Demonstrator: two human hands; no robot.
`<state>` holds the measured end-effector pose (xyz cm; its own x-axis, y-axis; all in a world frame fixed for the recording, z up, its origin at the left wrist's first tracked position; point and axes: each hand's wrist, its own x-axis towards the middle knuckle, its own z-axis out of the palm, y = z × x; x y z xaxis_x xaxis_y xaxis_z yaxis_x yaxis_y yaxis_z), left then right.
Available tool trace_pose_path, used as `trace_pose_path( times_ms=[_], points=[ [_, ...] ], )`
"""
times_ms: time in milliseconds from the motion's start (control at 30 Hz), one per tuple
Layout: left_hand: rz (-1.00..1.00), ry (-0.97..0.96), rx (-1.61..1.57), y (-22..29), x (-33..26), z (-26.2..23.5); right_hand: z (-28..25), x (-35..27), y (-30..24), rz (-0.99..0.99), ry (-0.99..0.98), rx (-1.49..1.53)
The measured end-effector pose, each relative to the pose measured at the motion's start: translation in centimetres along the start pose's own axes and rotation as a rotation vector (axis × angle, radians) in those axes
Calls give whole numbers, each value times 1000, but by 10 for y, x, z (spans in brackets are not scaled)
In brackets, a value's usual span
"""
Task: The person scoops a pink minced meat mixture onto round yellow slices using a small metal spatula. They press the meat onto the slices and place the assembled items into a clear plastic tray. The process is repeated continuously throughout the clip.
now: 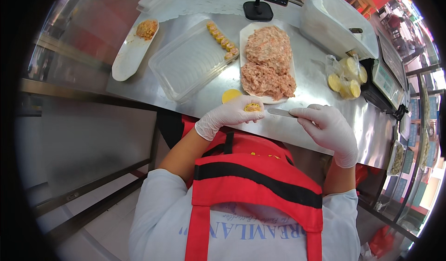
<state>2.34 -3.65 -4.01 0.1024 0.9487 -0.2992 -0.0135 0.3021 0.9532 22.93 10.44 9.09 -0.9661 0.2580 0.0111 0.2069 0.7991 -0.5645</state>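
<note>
In a white glove, my left hand [232,112] is closed round a small yellow-wrapped dumpling [252,107] with filling showing at its top. My gloved right hand [327,130] grips a flat metal spatula [281,112], its blade pointing left toward the dumpling but apart from it. Just behind my left hand, round yellow wrappers [231,95] lie on the steel table. A white tray [243,47] beyond my hands bears a big heap of minced meat [268,61]. Left of it, a clear plastic tray [174,59] holds a row of finished dumplings [219,37] along its right side.
A long white dish [124,62] with an orange-brown food mound [147,29] stands at the left. Bagged yellow wrappers [346,77] lie right, beside a weighing scale [389,77]. A translucent bin [332,21] and a phone stand [258,11] are at the back.
</note>
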Motion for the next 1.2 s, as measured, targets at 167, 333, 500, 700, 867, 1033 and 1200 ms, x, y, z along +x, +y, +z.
trace_pose_path(
  times_ms=[167,333,500,700,867,1033,1200],
  points=[
    [198,124,-69,13,-3,11,37,-2,1,-81,179,156],
    [256,215,165,38,-17,15,47,0,9,-159,178,43],
    [291,268,131,29,-19,12,45,-3,13,-193,253,107],
    [248,266,-5,16,-18,17,65,-4,27,-140,163,117],
    [203,461,-139,-44,-12,6,85,-10,75,282,134,79],
    [-127,399,-131,-61,-3,12,109,12,81,310,10,-104],
    [-82,408,136,-79,2,13,128,34,85,298,-87,-186]
  ],
)
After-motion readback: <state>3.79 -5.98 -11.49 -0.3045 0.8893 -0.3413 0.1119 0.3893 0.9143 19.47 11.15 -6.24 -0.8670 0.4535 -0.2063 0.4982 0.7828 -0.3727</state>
